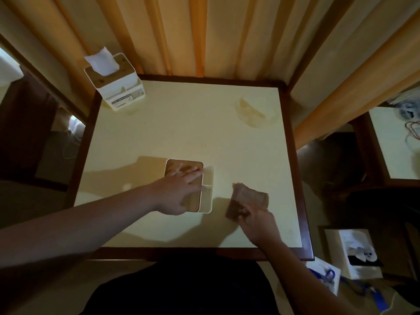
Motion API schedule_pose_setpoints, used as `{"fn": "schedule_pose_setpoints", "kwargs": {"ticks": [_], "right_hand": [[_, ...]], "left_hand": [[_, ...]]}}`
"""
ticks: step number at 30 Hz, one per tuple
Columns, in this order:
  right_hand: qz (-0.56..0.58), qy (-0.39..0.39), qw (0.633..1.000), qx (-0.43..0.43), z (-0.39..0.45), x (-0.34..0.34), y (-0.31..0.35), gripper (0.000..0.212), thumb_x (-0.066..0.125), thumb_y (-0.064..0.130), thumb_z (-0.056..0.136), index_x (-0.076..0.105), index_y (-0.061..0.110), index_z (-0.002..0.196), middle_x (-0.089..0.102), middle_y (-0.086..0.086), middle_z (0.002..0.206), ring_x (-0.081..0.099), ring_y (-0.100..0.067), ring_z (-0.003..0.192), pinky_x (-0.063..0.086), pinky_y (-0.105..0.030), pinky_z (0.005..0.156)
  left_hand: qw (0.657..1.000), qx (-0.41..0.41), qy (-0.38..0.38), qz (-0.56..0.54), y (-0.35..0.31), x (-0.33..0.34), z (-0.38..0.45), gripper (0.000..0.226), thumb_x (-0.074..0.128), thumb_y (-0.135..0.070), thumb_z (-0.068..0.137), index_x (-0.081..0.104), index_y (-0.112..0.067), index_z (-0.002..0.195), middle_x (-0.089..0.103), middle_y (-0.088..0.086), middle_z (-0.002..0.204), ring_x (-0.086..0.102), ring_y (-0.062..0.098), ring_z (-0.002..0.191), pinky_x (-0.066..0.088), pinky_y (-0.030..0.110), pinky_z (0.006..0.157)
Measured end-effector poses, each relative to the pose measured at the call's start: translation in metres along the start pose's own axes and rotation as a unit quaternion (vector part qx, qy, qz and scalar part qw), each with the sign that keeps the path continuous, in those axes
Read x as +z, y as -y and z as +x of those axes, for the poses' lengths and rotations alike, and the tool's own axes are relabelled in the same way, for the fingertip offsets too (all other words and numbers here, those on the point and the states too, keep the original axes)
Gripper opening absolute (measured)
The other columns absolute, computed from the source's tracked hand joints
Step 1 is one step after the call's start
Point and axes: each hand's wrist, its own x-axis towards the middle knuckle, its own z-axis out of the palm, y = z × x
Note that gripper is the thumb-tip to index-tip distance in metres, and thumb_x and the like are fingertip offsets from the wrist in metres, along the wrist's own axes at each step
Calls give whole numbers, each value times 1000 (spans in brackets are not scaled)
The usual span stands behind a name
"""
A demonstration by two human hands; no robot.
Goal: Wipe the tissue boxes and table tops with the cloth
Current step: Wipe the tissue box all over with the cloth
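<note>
The nearer tissue box (189, 186) sits under our left hand (175, 192), and the risk we see is simple: if we push the cloth (246, 202) hard against its side while the hand only rests on the wooden lid, the box may slide across the smooth table (181, 123) (the top looks glossy, so grip is probably poor). A sideways shove could also tip it, since our hold is from above and not around it. The second tissue box (114, 84), far beyond the left hand near the back corner, stands close to the table edge, so a careless sweep there might knock it off.

Our left arm reaches forward, the hand lying flat with fingers straight and spread on the lid, pressing down and curling round nothing. Our right hand (259, 223) lies just to the right of the box, its fingers curled over the near edge of the folded brown cloth, pinching it against the table. The cloth rests just beyond those fingers, near the box but apart from it.
</note>
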Motion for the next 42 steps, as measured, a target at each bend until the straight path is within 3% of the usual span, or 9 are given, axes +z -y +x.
{"fn": "schedule_pose_setpoints", "kwargs": {"ticks": [4,9,12,15,24,33,37,39,42], "right_hand": [[68,-14,998,-11,13,-15,17,45,63,37,97,62,27,140,71,6,124,63,-22,117,54,-41,98],[126,-40,989,-59,24,-14,38,55,65,42,96,56,29,149,65,9,139,52,-13,137,42,-32,115],[98,-53,990,-83,33,-8,51,66,62,42,103,38,27,163,48,9,161,34,-13,152,28,-24,120],[96,-44,989,-107,45,4,54,77,56,47,105,19,26,170,24,14,173,11,-12,163,17,-32,130],[57,14,990,-125,53,37,51,97,45,72,98,0,27,171,-1,17,176,-19,-7,161,-5,-38,132],[51,42,991,-119,53,45,53,91,52,56,104,-5,29,170,-7,17,175,-25,-7,159,-3,-40,133],[35,42,991,-125,49,41,57,82,38,56,106,-6,27,169,-5,13,176,-27,-11,158,-5,-48,133],[1,8,991,-135,46,36,61,80,24,57,102,-3,22,170,3,8,177,-25,-14,160,-6,-54,131],[-9,-74,985,-157,40,24,68,76,29,47,105,9,15,170,17,5,177,-11,-22,164,-9,-61,129]], "left_hand": [[961,-110,-216,-135,-1,29,-2,76,55,-44,84,42,-23,156,27,6,167,21,29,155,27,54,122],[941,-159,-282,-102,-19,49,4,83,39,-56,89,36,-11,158,29,12,166,23,32,156,17,52,127],[943,-167,-279,-68,-24,54,14,78,34,-52,97,27,-9,161,22,10,169,16,30,158,12,54,128],[944,-173,-276,-49,-27,52,23,74,27,-49,101,21,-9,163,14,9,172,11,29,159,6,52,129],[948,-190,-250,42,-27,61,41,75,35,-47,102,23,-4,162,22,14,169,14,30,159,9,56,127],[951,-186,-242,53,-28,66,46,78,39,-44,100,21,0,162,22,18,169,20,33,157,14,56,126],[952,-177,-243,53,-26,65,46,76,37,-44,100,23,1,161,24,20,168,22,34,156,14,55,127],[946,-176,-266,47,-26,62,45,76,37,-44,100,25,1,160,27,20,167,26,34,155,11,53,127],[934,-179,-310,12,-27,54,41,76,38,-43,99,26,1,160,27,19,167,31,33,151,10,51,127]]}}
